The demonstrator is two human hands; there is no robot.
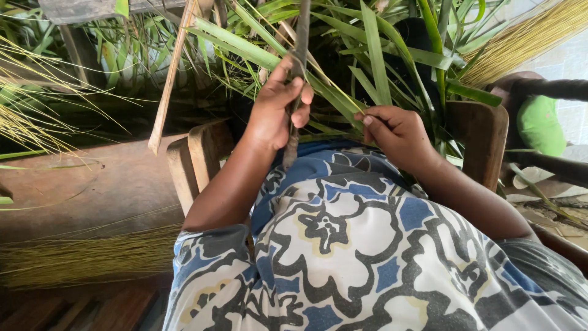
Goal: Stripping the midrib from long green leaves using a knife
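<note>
My left hand (277,109) is closed around a long dark blade (299,37) that points up and away from me, its lower end showing below my fist. My right hand (397,133) pinches a thin pale midrib that runs from a long green palm leaflet (263,56). The leaflet stretches from my fingers up to the left, under the blade. Both hands hover above my lap, which is covered by a blue, white and black patterned cloth (343,245). A pile of green palm leaves (380,67) lies just beyond my hands.
I sit on a wooden chair, its arms (196,159) at both sides. A bundle of stripped pale midribs (86,257) lies on the floor at the lower left. Another bundle (527,37) is at the upper right. A green object (541,125) sits at the right.
</note>
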